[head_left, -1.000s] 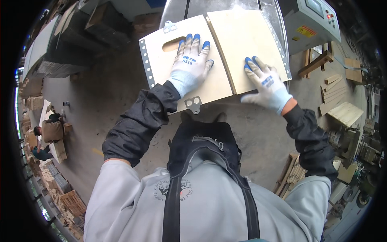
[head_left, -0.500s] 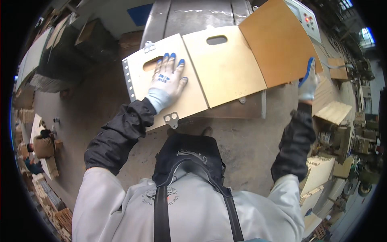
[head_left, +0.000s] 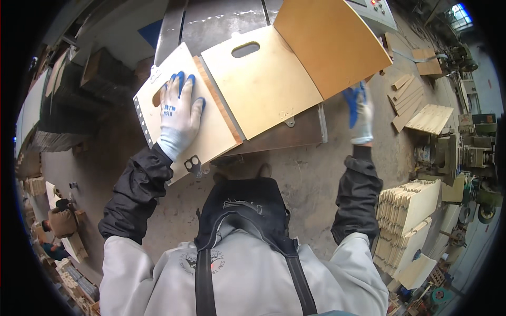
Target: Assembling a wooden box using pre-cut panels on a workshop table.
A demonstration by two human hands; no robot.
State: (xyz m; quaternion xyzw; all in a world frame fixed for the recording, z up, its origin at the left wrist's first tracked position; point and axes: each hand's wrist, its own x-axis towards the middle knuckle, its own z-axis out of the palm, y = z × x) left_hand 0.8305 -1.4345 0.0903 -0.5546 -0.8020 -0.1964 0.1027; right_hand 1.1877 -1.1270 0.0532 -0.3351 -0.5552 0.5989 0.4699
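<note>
A string of hinged plywood panels lies in front of me. My left hand (head_left: 179, 110), in a white glove with blue fingertips, lies spread flat on the left panel (head_left: 211, 126), beside its handle slot. That panel is tilted against the middle panel (head_left: 263, 79), so its brown edge shows along the joint. Metal brackets (head_left: 193, 166) sit on the panels' edges. The brown right panel (head_left: 327, 42) slants up at the far side. Just off its lower right corner is my right hand (head_left: 360, 116), fingers apart, holding nothing I can see.
Beneath the panels stands a metal machine table (head_left: 221, 18), with a control box (head_left: 371, 13) at far right. Wooden strips (head_left: 406, 97) and stacked boards (head_left: 408, 205) lie to the right. Dark stacks (head_left: 66, 113) stand left; another person (head_left: 62, 218) is at lower left.
The panels have shifted left in view. The left panel has tilted at its joint, baring its edge. My right hand has come off the brown panel's edge and moved down and left.
</note>
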